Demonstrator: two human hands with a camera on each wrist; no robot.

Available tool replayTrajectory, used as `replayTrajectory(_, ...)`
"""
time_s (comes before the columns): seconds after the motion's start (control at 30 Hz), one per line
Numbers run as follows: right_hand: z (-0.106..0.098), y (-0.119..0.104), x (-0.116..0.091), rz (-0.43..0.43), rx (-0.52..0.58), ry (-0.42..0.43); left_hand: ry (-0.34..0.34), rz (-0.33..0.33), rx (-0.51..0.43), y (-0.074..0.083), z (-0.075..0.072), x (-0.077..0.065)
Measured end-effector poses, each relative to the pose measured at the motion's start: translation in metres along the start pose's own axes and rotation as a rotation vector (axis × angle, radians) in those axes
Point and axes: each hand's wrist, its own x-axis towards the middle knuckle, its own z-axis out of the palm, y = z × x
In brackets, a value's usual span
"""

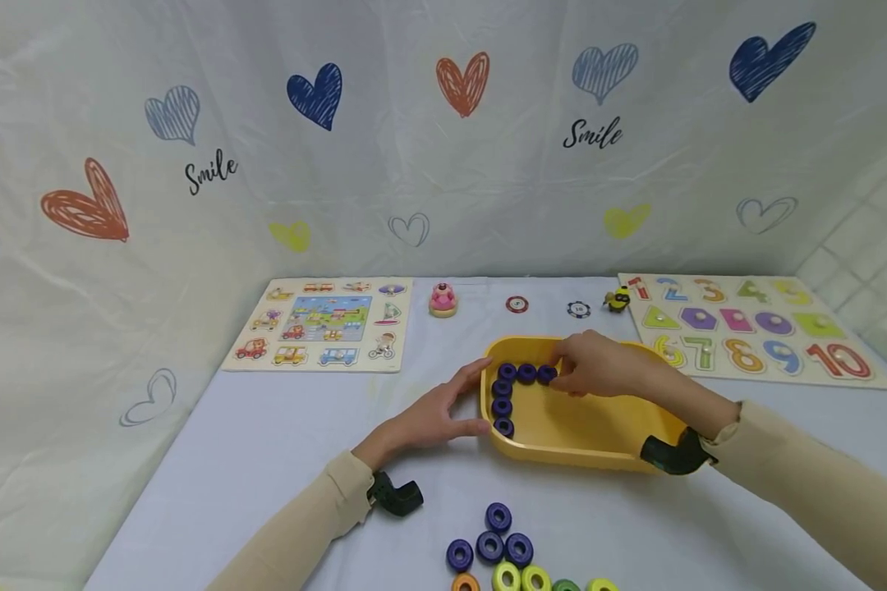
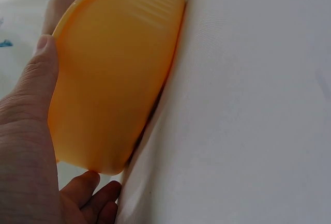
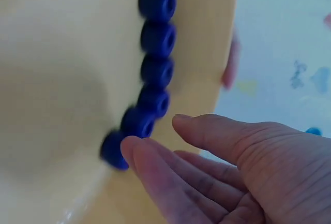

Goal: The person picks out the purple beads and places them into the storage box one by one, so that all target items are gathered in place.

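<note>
Against the left end of a yellow tray (image 1: pixel 584 456) rests my left hand (image 1: pixel 432 414), thumb and fingers spread apart along its outside. In the left wrist view the thumb lies beside the tray's wall (image 2: pixel 114 79) and the fingertips are at its lower corner. My right hand (image 1: pixel 599 364) reaches inside the tray by its far wall. Several dark blue rings (image 3: pixel 158 38) form a bent row along the left and far walls. In the right wrist view the thumb stands apart from the fingers, whose tips are at the end ring (image 3: pixel 114 150); nothing shows between them.
On the table in front lie more blue rings (image 1: pixel 490 547), with yellow rings (image 1: pixel 535 578), an orange ring (image 1: pixel 466 583) and a green ring. Behind stand a picture puzzle (image 1: pixel 406 328), a pink figure (image 1: pixel 443 300), two chips (image 1: pixel 517 304), a bee figure (image 1: pixel 618 300) and a number puzzle (image 1: pixel 717 369).
</note>
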Motion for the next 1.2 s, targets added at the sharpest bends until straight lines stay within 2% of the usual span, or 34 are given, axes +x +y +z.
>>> replayTrajectory(0.27,0.021,-0.034,-0.028,-0.218,-0.142,0.230,-0.006,-0.005,-0.004,0.002,-0.001,0.000)
replayTrajectory(0.37,0.032,-0.047,-0.037,-0.300,-0.161,0.267,-0.005,-0.001,0.000,0.002,-0.001,0.000)
replayTrajectory(0.43,0.042,-0.055,-0.043,-0.347,-0.150,0.242,-0.002,-0.002,-0.002,0.002,-0.001,0.001)
replayTrajectory(0.57,0.064,-0.066,-0.053,-0.396,-0.065,0.073,0.001,0.004,-0.007,0.000,-0.001,0.001)
replayTrajectory(0.67,0.081,-0.070,-0.058,-0.423,-0.050,-0.045,0.002,0.012,-0.011,-0.001,0.000,0.001)
replayTrajectory(0.77,0.094,-0.071,-0.060,-0.458,-0.058,-0.115,0.003,0.021,-0.014,-0.001,0.000,0.001)
replayTrajectory(0.93,0.106,-0.068,-0.061,-0.475,-0.059,-0.148,0.002,0.018,-0.019,-0.001,-0.001,0.000)
replayTrajectory(1.2,0.111,-0.062,-0.061,-0.442,-0.035,-0.163,0.004,0.017,-0.020,0.000,-0.001,0.000)
